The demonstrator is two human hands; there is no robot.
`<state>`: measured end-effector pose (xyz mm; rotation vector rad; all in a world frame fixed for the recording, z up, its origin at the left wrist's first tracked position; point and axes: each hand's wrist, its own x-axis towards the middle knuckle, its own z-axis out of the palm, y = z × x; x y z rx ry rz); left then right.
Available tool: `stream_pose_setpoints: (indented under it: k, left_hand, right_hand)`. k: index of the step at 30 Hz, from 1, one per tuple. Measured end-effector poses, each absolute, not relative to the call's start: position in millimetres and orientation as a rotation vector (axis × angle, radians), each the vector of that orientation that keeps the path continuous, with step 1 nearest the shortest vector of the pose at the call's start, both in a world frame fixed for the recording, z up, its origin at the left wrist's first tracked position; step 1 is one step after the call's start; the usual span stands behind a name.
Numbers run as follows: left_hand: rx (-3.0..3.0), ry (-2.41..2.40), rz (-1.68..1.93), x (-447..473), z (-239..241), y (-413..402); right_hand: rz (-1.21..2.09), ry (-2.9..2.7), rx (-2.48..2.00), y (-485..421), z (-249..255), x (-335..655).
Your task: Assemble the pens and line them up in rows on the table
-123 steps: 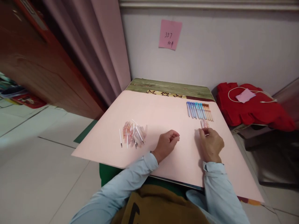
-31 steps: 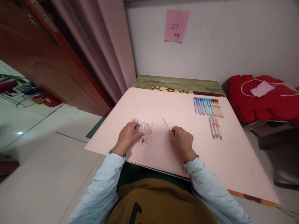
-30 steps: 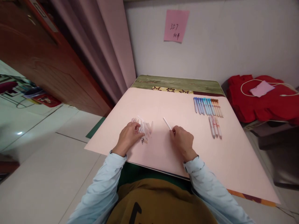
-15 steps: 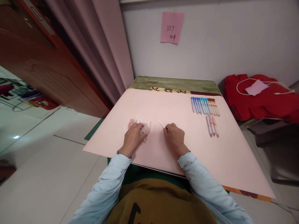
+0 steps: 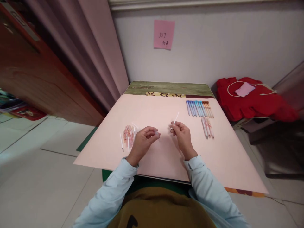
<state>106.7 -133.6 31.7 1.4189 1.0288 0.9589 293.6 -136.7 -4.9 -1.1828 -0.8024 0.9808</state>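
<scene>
Between the fingertips of my left hand [image 5: 144, 139] is a small translucent pen part [image 5: 156, 133]; its exact kind is hard to make out. My right hand [image 5: 181, 134] pinches a thin white pen refill [image 5: 176, 117], tilted with its upper end pointing away from me. Both hands are raised over the pink sheet, apart from each other. Left of my left hand lies a pile of pinkish clear pen parts [image 5: 129, 133], partly covered by that hand. A loose white refill with a dark tip [image 5: 121, 142] lies beside the pile.
Toward the back right, several blue, light-blue and brown-orange pens [image 5: 199, 108] lie in a row, with three pinkish pens [image 5: 208, 128] in front. The pink sheet [image 5: 147, 110] covers most of the table. A red cloth [image 5: 251, 106] with a white cable lies to the right.
My left hand has come off the pile, moving right with a translucent part in its fingers. My right hand has lifted the white refill and turned it more upright. The camera view has shifted.
</scene>
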Motion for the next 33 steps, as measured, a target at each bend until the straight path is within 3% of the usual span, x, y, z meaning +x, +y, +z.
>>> stream_pose_setpoints:
  k: [7,33]
  left_hand:
    - [1.308,0.99,0.882,140,15,-125]
    - [1.366,0.963,0.922,141,14,-130]
  right_hand:
    - [1.087,-0.683,-0.941,-140,16,304]
    - [1.046,-1.008,-1.15,-149,13,299]
